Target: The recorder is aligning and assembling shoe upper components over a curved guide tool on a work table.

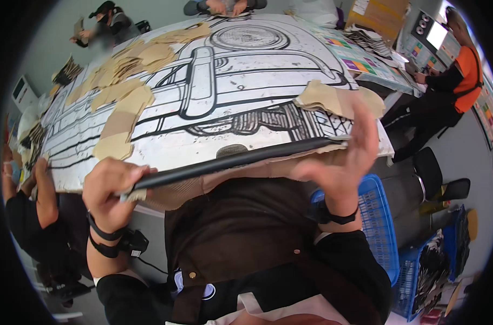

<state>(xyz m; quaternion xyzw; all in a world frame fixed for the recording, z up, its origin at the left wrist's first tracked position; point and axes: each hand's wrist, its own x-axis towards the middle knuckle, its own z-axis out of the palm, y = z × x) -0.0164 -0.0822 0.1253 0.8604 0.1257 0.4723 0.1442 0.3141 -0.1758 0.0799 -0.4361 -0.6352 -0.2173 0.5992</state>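
Observation:
A long black strip (230, 162), smooth and rounded like a tube, stretches across in front of me at the table's near edge. Tan ribbed material (189, 189) hangs along its underside. My left hand (111, 187) grips the strip's left end between thumb and fingers. Over by the right end, my right hand (349, 162) is raised with its fingers and thumb spread, holding nothing. Whether its palm brushes the material there, I cannot tell. A small dark textured oval piece (232, 150) lies on the table just behind the strip.
The white table (165, 149) carries a black line drawing. Tan cut pieces (132, 65) lie at left, another stack (341, 100) at right. Blue baskets (379, 227) stand low right. Co-workers sit left and far; a person in orange (463, 76) stands right. A black chair (430, 170) is nearby.

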